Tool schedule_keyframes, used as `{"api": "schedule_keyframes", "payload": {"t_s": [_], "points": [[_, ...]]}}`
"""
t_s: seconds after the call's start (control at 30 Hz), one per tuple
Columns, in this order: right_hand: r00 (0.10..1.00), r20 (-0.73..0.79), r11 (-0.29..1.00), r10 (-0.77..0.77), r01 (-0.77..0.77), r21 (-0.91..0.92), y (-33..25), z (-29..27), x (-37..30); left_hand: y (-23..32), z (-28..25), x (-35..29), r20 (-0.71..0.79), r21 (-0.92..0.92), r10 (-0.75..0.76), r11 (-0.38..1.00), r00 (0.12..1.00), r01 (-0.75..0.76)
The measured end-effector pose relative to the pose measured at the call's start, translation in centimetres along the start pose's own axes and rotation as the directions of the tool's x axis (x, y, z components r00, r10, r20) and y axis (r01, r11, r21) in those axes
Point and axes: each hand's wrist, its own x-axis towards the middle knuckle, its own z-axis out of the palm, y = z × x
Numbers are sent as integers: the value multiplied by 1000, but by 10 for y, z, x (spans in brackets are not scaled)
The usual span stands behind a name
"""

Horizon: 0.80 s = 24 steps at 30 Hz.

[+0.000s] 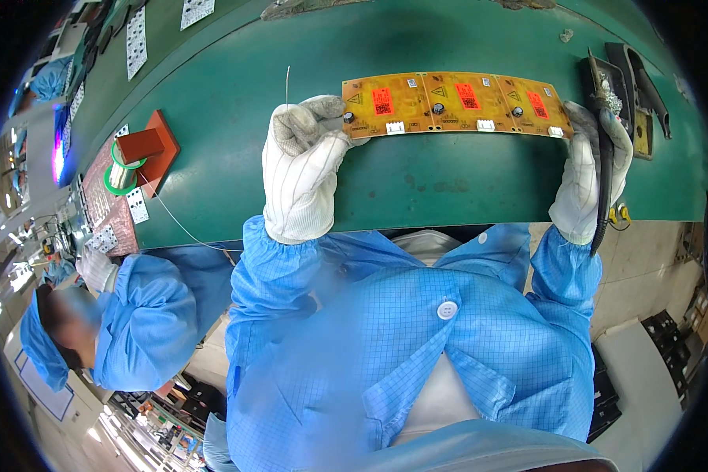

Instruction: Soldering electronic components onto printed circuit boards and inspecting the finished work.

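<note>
A long, yellow-brown circuit board panel [448, 102] is held up level over the green bench, its three joined sections carrying red labels, white connectors and small round black parts. My left hand [303, 161], in a white striped glove, pinches the panel's left end. A thin solder wire [287, 85] sticks up from this hand. At the panel's right end is my gloved right hand [582, 181], closed on the edge. The same hand also has a soldering iron [605, 169] with a black handle along its palm, its cable hanging down toward the bench's near edge.
A solder spool [121, 175] sits on a red-brown stand [160, 149] at the left, its wire trailing over the bench edge. At the far right is a black iron holder [641, 94] with solder scraps. A co-worker [145, 318] in blue sits at my left.
</note>
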Motion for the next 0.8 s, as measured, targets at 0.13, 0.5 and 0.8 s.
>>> {"api": "schedule_keyframes", "payload": {"t_s": [0.13,0.5,0.8], "points": [[1000,19,1000,-14,15,-27,1,-2,1,2,2,1,-11,9,-3,1000,1000,3],[998,-32,991,51,-55,-119,-20,-10,-1,6,24,-9,-58,229,-85,969,995,96],[998,48,973,44,-32,-227,-33,-20,5,17,48,-15,-45,351,-279,895,959,277]]}}
